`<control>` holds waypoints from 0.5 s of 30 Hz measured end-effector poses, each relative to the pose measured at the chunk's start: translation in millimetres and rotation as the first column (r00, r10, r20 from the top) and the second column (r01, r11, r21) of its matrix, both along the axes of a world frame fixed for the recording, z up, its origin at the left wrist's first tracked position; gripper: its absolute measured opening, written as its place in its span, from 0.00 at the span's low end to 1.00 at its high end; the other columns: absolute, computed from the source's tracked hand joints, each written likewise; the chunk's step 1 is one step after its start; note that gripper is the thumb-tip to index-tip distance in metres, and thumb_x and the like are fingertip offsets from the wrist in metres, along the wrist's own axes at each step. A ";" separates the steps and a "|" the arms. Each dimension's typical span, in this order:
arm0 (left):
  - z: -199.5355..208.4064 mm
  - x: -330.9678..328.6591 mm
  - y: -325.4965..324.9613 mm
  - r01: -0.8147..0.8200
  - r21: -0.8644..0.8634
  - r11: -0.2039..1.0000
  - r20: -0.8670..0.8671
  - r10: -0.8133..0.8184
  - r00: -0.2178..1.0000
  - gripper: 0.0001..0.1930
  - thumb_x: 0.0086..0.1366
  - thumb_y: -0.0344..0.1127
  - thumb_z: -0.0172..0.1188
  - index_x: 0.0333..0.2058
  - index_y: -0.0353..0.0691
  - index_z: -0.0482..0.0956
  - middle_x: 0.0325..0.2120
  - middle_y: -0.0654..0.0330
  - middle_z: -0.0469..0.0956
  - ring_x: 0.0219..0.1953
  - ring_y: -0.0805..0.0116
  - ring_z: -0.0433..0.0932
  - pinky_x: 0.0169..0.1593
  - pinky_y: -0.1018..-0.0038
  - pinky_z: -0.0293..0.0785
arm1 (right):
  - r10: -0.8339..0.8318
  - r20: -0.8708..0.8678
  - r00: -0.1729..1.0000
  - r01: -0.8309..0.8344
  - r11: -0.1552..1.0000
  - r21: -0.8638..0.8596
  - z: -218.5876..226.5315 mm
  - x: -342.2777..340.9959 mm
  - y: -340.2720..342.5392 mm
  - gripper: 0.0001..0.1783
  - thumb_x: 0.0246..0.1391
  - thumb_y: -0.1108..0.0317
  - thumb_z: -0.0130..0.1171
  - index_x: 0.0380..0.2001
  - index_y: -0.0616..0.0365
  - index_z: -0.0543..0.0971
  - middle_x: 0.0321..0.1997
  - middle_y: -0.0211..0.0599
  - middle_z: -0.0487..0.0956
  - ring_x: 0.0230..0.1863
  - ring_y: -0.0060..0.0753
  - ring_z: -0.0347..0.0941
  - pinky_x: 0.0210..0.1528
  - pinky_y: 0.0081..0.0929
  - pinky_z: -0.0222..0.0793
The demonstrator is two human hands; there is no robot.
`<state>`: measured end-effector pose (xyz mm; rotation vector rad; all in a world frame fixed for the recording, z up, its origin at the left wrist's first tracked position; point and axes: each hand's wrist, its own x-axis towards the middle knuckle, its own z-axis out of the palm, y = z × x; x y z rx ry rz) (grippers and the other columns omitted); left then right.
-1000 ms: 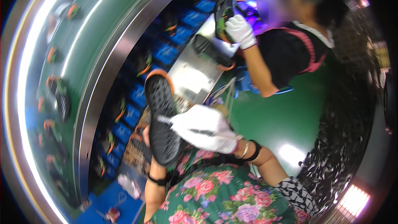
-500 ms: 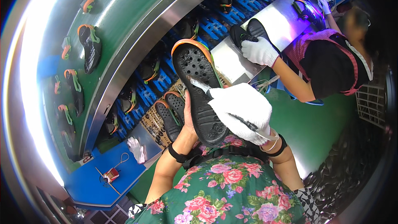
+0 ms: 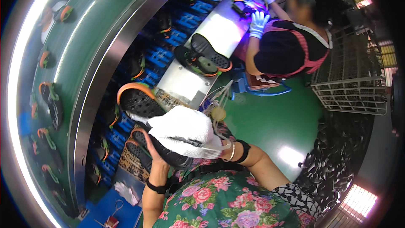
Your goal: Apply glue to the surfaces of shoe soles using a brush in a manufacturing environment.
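My bare left hand (image 3: 156,157) grips a black clog (image 3: 141,101) with an orange rim and round holes, its sole side tilted up. White-gloved, my right hand (image 3: 185,131) lies over the clog's middle and heel, closed on what looks like a brush (image 3: 138,118) with pale bristles. The bristles touch the holed front part; the handle is hidden by the glove. Just below the held clog, a pair of black clogs (image 3: 138,147) rests on patterned brown cardboard (image 3: 131,165).
A green conveyor (image 3: 90,29) with clogs curves along the left, behind a metal edge. Blue racks (image 3: 179,38) hold more clogs. On the metal table (image 3: 185,82) lie two clogs (image 3: 206,55) near a seated co-worker (image 3: 282,46). A glove (image 3: 126,193) lies at lower left.
The view has swung right. My hands and the clog appear lower left, and the brush is nearer the orange rim. The co-worker's gloved hand has let go of the clogs on the metal table.
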<state>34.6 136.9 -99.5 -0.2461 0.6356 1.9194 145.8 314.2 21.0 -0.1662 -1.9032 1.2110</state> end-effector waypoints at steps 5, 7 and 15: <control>-10.3 -17.8 13.6 0.219 -0.094 0.971 -0.176 -0.233 0.956 0.43 0.70 0.70 0.45 0.69 0.40 0.62 0.66 0.50 0.68 0.67 0.47 0.67 0.71 0.52 0.61 | -0.085 0.090 0.992 0.083 0.996 0.031 -16.0 -5.5 -5.1 0.17 0.52 0.73 0.68 0.47 0.55 0.86 0.51 0.38 0.85 0.48 0.40 0.82 0.48 0.33 0.78; -6.8 -11.8 20.8 0.204 0.144 0.968 0.011 -0.207 0.978 0.43 0.71 0.70 0.44 0.69 0.38 0.62 0.67 0.48 0.67 0.67 0.46 0.67 0.71 0.53 0.60 | -0.072 0.077 0.994 0.071 0.997 0.023 -15.9 -0.2 -4.4 0.17 0.52 0.73 0.68 0.47 0.55 0.86 0.50 0.38 0.85 0.48 0.39 0.82 0.48 0.34 0.78; 27.2 1.2 38.2 -0.104 -0.432 0.896 -0.206 0.014 0.978 0.39 0.70 0.72 0.44 0.63 0.43 0.69 0.59 0.50 0.75 0.61 0.46 0.73 0.67 0.52 0.67 | -0.145 0.012 0.989 0.143 0.980 0.136 -6.1 9.8 -5.9 0.15 0.52 0.73 0.68 0.46 0.55 0.87 0.48 0.41 0.86 0.46 0.40 0.83 0.48 0.34 0.78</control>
